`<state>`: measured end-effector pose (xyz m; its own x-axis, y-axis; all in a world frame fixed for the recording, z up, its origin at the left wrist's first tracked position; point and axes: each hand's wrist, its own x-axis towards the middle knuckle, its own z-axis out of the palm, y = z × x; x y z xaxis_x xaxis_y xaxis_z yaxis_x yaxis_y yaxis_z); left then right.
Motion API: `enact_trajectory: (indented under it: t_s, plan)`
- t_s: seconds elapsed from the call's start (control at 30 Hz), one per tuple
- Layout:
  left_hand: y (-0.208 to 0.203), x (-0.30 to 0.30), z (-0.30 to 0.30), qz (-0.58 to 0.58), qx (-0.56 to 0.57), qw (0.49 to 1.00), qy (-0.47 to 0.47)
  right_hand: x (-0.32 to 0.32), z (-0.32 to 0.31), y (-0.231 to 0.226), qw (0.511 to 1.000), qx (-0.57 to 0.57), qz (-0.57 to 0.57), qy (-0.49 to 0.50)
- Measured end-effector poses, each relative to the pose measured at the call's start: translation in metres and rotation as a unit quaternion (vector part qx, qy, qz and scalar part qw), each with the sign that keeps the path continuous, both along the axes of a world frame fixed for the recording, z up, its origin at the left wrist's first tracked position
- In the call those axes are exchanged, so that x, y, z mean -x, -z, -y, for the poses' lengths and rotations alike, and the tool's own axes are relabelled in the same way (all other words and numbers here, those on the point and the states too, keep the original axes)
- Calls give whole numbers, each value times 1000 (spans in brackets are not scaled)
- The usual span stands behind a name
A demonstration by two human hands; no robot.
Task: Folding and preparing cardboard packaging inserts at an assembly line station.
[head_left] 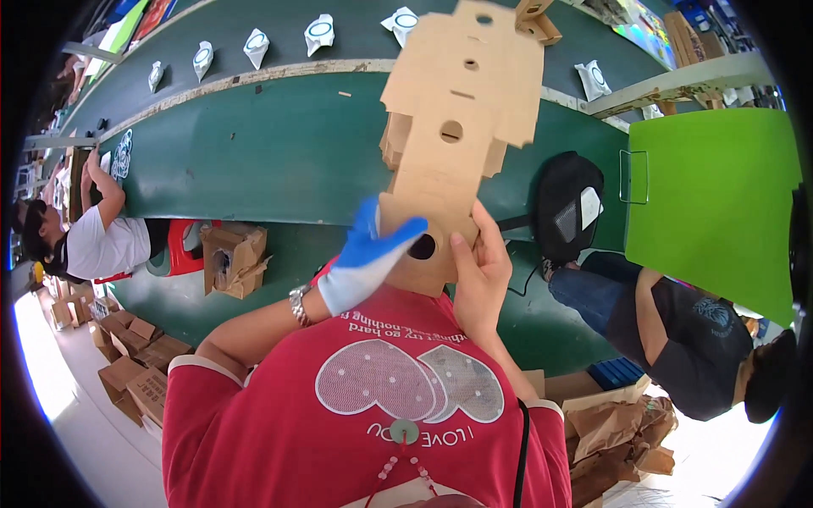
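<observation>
Against green tabletop [254,152], right hand [483,275] is pinching flat brown cardboard [466,112], blue-gloved left hand [371,256] blurring, grip unclear; seemingly folding, needing alignment.

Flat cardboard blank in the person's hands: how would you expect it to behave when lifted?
The cardboard blank is probably light for its size, as it looks thin and flat. It may be fairly stiff: held near one end by the right hand, it shows no obvious sag.

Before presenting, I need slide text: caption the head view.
Bare right hand holding a cardboard blank, gloved left hand at its near end, green worktable beyond.
</observation>
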<state>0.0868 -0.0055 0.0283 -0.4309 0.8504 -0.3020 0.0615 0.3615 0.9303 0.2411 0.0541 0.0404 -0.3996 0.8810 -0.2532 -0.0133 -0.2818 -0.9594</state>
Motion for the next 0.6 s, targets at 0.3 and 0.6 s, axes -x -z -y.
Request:
enact_trajectory:
  t_s: [0.3,0.6]
  plan:
    - [-1,-6,-19,137,-83,985,-66,22,-5,46,994,-75,62,45]
    - [-24,19,-11,257,-24,966,36,42,-8,-1,965,200,-170,5]
